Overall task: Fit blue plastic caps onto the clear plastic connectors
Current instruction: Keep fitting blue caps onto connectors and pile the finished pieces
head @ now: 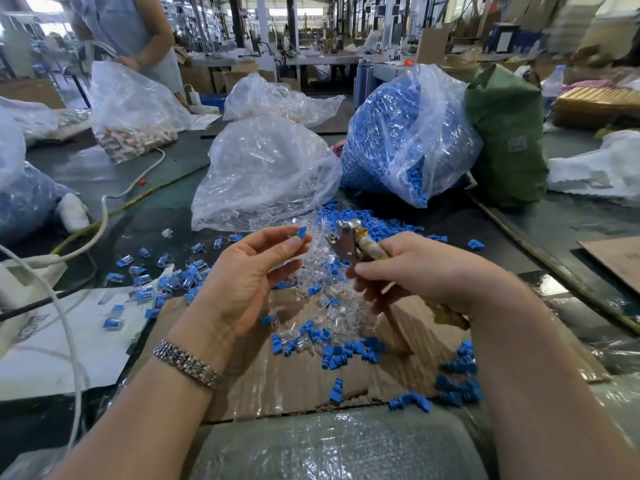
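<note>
- Our left hand (249,271) pinches a small blue plastic cap (302,232) on a clear plastic connector (292,237), raised above the scattered pile.
- Our right hand (415,271) grips a metal crimping tool (349,242) just right of it.

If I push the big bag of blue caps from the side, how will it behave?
The bag is probably heavy, since it bulges with caps. Its thin, creased film looks floppy, so it would likely sag and deform rather than slide as one piece. Its mouth lies open toward the table, with caps already spilled, so more would likely pour out.
</note>
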Demonstrator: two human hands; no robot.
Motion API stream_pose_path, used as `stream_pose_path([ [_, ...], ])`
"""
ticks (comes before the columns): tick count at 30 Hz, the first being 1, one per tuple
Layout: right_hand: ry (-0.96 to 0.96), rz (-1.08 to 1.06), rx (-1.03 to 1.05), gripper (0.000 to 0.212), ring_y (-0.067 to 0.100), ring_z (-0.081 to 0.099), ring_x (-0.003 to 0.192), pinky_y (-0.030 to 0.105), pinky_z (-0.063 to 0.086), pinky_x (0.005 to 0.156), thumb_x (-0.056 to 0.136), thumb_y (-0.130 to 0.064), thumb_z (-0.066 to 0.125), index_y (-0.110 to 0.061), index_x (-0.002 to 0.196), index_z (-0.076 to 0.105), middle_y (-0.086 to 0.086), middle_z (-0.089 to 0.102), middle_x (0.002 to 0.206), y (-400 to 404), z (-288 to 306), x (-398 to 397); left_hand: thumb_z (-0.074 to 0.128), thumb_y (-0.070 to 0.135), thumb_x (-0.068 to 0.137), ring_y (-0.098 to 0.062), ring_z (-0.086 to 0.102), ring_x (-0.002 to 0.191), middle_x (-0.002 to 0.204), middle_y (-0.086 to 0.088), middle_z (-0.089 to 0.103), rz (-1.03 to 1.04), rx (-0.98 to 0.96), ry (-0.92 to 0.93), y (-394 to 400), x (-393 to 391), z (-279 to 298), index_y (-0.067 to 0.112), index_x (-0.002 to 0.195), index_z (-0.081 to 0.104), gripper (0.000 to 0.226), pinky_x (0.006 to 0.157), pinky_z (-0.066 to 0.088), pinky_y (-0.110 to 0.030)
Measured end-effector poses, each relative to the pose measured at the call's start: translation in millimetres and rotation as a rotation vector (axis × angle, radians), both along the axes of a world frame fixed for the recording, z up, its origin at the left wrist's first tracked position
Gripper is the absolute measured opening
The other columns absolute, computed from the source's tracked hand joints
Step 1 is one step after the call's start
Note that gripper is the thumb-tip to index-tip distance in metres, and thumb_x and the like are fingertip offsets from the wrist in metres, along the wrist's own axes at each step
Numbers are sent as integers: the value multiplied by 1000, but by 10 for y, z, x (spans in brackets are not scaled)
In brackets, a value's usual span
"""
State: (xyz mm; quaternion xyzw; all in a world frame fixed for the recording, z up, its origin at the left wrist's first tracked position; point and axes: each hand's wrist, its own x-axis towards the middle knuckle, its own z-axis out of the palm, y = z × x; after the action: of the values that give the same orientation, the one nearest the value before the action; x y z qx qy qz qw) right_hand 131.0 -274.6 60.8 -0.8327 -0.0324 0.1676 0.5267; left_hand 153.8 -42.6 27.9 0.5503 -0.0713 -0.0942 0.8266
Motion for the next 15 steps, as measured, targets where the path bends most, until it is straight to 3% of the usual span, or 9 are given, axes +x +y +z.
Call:
stream_pose_path([
  [8, -58, 131, -64, 24, 17, 73, 77, 29, 59, 70, 102, -21, 59, 1, 105, 67, 5, 76, 83, 147, 53, -93, 78, 15, 73, -15, 72, 100, 108, -7, 77, 33, 69, -105, -68, -28, 23, 18, 93, 82, 21, 85, 59, -25],
  [15, -76, 153, -106, 26, 21, 75, 82, 35, 60, 78, 103, -26, 57, -1, 105, 65, 5, 76, 84, 179, 26, -93, 79, 24, 67, -14, 71, 98, 102, -3, 78, 80, 141, -172, -132, -68, 7, 24, 88, 82, 22, 90, 57, -29],
])
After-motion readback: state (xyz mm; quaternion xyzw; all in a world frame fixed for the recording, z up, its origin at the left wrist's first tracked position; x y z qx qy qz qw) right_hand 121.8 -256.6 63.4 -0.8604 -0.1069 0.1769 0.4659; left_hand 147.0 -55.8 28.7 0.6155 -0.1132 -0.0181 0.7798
